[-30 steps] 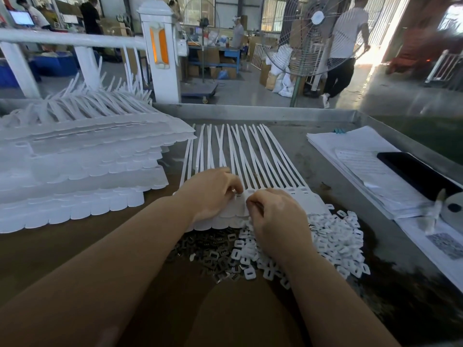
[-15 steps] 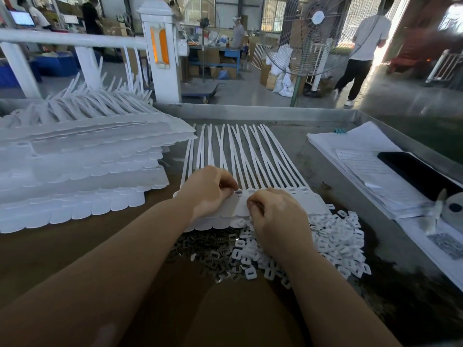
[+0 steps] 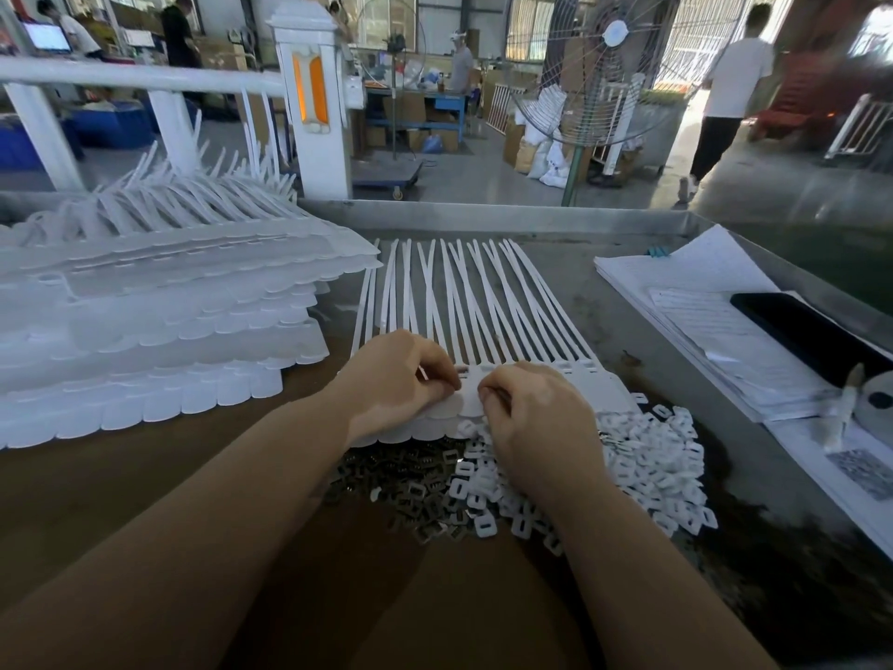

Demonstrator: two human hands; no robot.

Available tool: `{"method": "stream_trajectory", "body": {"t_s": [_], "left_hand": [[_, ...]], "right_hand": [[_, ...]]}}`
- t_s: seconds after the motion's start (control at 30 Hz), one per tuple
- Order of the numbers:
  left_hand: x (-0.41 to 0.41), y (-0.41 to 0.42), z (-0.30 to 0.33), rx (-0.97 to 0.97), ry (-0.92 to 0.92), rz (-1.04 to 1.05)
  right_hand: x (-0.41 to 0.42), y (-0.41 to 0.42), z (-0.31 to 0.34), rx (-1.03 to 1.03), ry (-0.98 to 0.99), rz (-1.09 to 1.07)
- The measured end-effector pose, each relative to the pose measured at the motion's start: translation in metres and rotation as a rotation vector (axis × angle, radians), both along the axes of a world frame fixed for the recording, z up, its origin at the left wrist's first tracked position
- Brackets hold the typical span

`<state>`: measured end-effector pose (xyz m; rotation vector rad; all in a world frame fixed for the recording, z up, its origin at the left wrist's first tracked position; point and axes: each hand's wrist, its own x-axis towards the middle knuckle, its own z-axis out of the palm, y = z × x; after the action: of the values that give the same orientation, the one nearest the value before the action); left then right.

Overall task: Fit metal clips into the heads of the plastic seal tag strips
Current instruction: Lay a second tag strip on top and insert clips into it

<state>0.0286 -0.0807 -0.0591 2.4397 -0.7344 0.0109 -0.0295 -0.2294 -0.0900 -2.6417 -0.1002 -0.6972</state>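
A row of white seal tag strips (image 3: 464,292) lies side by side, tails fanning away and heads (image 3: 580,372) toward me. My left hand (image 3: 396,379) rests on the heads at the left, fingers curled, with a shiny metal clip glinting between thumb and forefinger. My right hand (image 3: 536,418) is just right of it, thumb and fingertips pinched down on one strip head; what lies under them is hidden. A pile of dark metal clips (image 3: 410,486) lies just in front of the heads.
A tall stack of white strips (image 3: 145,321) fills the left. Loose white plastic pieces (image 3: 652,456) are heaped at the right of the clips. Papers (image 3: 686,292), a black phone (image 3: 812,336) and a tape roll (image 3: 877,401) lie at the right. The metal table rim (image 3: 483,217) runs behind.
Both hands stay at the strip heads. My left hand has shifted slightly left, opening a small gap between the hands. A person in the background has walked away to the right.
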Motion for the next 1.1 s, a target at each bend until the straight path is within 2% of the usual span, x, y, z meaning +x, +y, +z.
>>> {"method": "stream_trajectory", "body": {"t_s": [0.27,0.63,0.73,0.83,0.97,1.1], "left_hand": [[-0.027,0.017,0.011,0.07,0.116,-0.227],[-0.033,0.014,-0.004,0.134,0.05,-0.184],[-0.034,0.015,-0.007,0.071,0.057,-0.16],[-0.033,0.015,-0.007,0.018,0.087,-0.149],[-0.032,0.017,-0.007,-0.113,0.119,-0.072],[-0.027,0.018,-0.007,-0.363,0.191,0.049]], "right_hand": [[-0.001,0.0,0.0,-0.003,-0.012,-0.002],[0.0,0.0,0.003,0.06,-0.013,0.018],[0.001,-0.002,0.002,0.109,-0.092,-0.036],[0.001,-0.006,0.002,0.066,-0.152,-0.149],[0.002,-0.008,0.0,0.003,-0.04,-0.166],[0.002,-0.008,0.002,0.035,0.017,-0.114]]}}
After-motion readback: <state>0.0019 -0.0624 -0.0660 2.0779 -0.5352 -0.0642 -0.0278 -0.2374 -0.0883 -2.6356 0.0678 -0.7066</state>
